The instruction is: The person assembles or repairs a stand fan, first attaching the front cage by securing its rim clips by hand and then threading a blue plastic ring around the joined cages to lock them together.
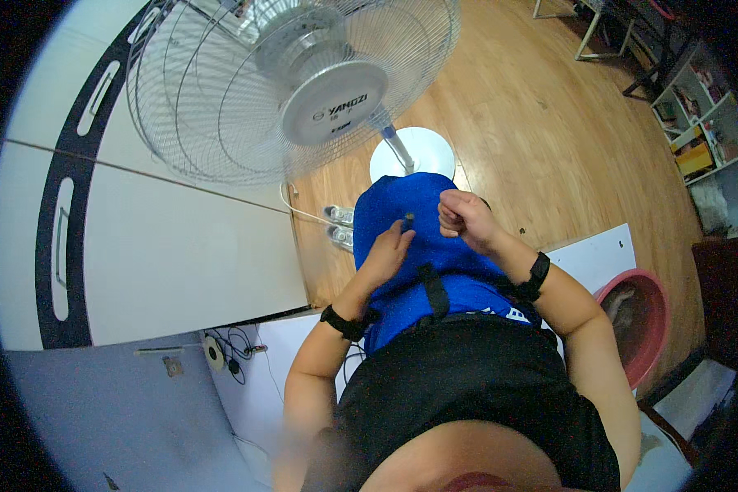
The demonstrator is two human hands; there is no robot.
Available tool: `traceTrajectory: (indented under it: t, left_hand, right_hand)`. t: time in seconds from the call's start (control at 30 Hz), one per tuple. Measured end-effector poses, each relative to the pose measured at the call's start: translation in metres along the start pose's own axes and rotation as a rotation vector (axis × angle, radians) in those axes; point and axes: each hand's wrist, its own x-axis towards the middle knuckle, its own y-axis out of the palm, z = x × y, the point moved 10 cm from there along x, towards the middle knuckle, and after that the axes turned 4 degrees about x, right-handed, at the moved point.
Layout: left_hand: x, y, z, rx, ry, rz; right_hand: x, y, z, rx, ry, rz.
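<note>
The left hand (389,252) is extended over the blue cloth (422,254) that covers the lap; its fingers are closed at the tips, grasping a small dark piece (408,221) with a yellowish end. The piece is located above the cloth, between the two hands and nearer the left; its exact kind cannot be determined. The right hand (466,220) is raised just beside, apart from the left, fingers clenched into a fist; whether anything is enclosed cannot be seen. A black band is fitted at each wrist. Directly ahead stands a fan (336,102) with a wire guard, its white round base (439,156) on the wooden floor (525,139). A pink basin (662,328) is positioned to the right.
</note>
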Motion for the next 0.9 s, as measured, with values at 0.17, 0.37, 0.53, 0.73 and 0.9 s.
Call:
traceTrajectory:
  t: [0.17, 0.37, 0.53, 0.73, 0.9]
  left_hand:
    - [-0.035, -0.012, 0.019, 0.105, 0.040, -0.187]
    - [-0.047, -0.021, 0.068, -0.150, -0.188, -0.271]
    - [-0.054, -0.044, 0.163, -0.055, -0.157, -0.505]
    - [-0.182, -0.067, 0.233, 0.284, -0.223, -0.428]
    - [-0.285, 0.028, 0.304, 0.501, -0.659, 0.332]
  right_hand:
    - [-0.007, 0.003, -0.022, -0.040, 0.017, -0.003]
    - [-0.025, 0.051, -0.023, -0.527, -0.180, 0.086]
    - [-0.052, 0.052, 0.020, -0.532, -0.434, -0.040]
    - [-0.054, 0.010, 0.095, -0.273, -0.332, -0.185]
    - [-0.024, -0.018, 0.055, -0.304, -0.073, -0.155]
